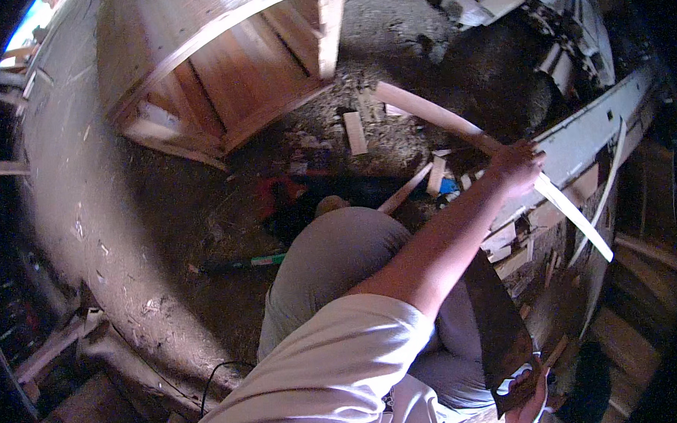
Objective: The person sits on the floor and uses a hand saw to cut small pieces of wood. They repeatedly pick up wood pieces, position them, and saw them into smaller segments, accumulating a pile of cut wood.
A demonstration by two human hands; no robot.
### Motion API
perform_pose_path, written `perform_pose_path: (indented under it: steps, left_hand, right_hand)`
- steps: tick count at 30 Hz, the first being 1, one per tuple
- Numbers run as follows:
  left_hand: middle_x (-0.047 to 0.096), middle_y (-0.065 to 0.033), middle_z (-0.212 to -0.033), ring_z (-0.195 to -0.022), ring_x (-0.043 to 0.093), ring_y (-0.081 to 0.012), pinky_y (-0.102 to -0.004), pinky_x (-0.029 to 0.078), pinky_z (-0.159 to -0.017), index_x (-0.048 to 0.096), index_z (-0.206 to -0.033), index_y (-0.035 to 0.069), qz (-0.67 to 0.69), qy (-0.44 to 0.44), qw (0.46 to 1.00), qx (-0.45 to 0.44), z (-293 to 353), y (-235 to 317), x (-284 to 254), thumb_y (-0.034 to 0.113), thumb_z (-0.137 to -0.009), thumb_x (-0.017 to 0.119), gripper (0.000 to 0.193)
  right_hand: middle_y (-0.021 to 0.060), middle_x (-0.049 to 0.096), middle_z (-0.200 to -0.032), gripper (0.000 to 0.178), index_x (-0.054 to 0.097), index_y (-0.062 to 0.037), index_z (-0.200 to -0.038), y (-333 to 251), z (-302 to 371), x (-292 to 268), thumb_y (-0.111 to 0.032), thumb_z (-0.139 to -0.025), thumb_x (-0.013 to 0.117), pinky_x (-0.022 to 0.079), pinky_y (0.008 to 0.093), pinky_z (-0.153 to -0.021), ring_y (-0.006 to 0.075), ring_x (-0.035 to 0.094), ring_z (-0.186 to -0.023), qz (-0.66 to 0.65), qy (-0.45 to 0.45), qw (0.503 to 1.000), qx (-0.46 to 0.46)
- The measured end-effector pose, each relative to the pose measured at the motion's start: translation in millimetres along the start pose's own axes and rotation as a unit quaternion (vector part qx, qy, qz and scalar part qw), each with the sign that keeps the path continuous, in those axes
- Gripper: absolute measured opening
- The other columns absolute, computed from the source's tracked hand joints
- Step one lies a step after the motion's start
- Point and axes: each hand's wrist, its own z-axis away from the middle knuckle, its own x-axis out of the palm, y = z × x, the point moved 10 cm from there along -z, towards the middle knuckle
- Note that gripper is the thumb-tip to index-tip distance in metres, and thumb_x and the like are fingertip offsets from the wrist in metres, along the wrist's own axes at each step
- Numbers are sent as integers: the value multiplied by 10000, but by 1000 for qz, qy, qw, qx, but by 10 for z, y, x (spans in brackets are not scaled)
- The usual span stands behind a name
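Note:
My left hand is closed around a long, narrow wooden strip, which slants from the upper middle down to the right. The strip passes over a long pale beam, and its lower right end looks brightly lit. Low at the right, my right hand grips the handle of a hand saw. The saw's broad dark blade points up beside my bent leg, apart from the strip. Part of the right hand is hidden behind the handle.
A wooden cabinet-like box stands at the upper left. The pale beam runs along the right, with wood scraps beneath it. A small wood block and a green-handled tool lie on the dirt floor.

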Motion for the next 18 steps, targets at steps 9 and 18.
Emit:
perform_pose_path:
  steps: [9,18]
  left_hand:
    - [623,-76,-979,-1040,612,-264,-439,519,-893,716,-780,88,54,22,997,-44,18,42,-17,246,-708,743,176]
    - [633,-79,-1062,-1097,601,-268,-415,547,-936,715,-935,72,92,-23,995,-3,-122,85,-60,296,-720,784,318]
  right_hand:
    - [198,637,-1180,379,607,-20,-1310,-1354,120,930,-190,-974,645,486,469,-946,350,596,-1107,333,-138,912,-196]
    - [143,625,-1375,510,599,-77,-1386,-1668,984,5039,-337,-962,711,440,425,-1093,267,576,-1267,32,-674,717,-174]
